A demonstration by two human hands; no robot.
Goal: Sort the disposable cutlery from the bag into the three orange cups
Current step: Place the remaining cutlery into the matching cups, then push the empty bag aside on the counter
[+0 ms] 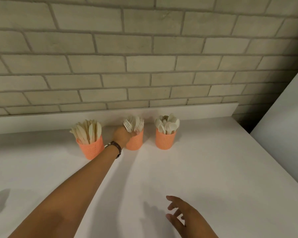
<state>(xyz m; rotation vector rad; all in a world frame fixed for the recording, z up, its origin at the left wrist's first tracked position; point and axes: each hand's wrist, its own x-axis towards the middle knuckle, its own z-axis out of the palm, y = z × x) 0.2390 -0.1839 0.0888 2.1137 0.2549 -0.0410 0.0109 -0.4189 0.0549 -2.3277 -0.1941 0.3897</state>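
Three orange cups stand in a row near the back wall. The left cup [91, 149] holds several pale knives [88, 131]. The middle cup [136, 141] holds several white forks [134, 124]. The right cup [165, 140] holds several spoons [168, 124]. My left hand [122, 135] reaches far forward and is closed around the fork handles at the rim of the middle cup. My right hand [182, 214] hovers low over the counter near the front, fingers spread, holding nothing. No bag is in view.
The white counter [205, 169] runs back to a low white ledge [41, 121] under a pale brick wall. A white panel [286, 117] rises at the right side. A watch with a dark strap [116, 147] sits on my left wrist.
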